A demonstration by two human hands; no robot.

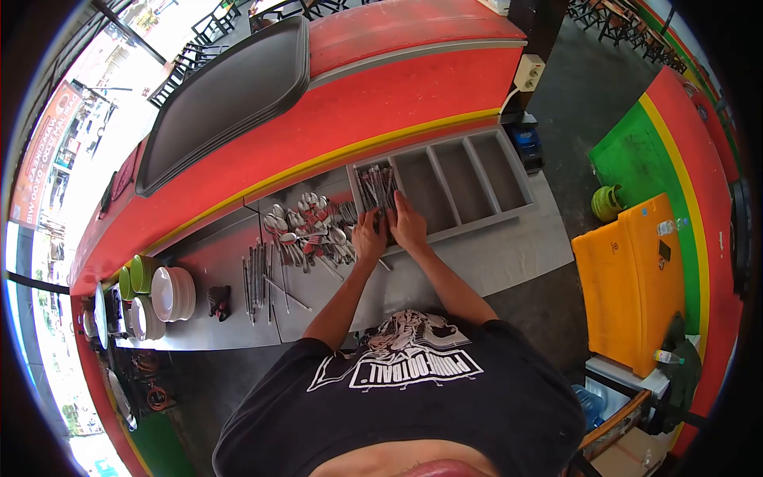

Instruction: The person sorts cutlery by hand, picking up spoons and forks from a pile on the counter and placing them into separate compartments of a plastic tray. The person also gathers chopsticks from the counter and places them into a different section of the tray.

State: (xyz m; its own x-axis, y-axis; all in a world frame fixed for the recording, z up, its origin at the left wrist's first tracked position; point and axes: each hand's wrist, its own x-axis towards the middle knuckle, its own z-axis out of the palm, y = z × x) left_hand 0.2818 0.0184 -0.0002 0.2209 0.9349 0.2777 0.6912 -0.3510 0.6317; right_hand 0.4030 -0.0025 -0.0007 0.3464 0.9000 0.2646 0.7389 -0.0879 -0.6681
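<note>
A grey cutlery tray (443, 226) with several long compartments lies on the metal counter. Its leftmost compartment holds a bunch of thin metal utensils (375, 184). My left hand (369, 238) and my right hand (408, 224) are side by side at the near end of that bunch, their fingers closed around it. The fingertips are partly hidden among the utensils. Left of the tray is a loose pile of spoons and forks (308, 226). Further left, several slim utensils (255, 274) lie roughly parallel, with one lying askew beside them.
White plates (172, 293) and green bowls (144, 273) are stacked at the counter's left end, near a small dark object (218, 302). Black trays (230, 99) rest on the red ledge behind. An orange cooler (628, 278) stands to the right.
</note>
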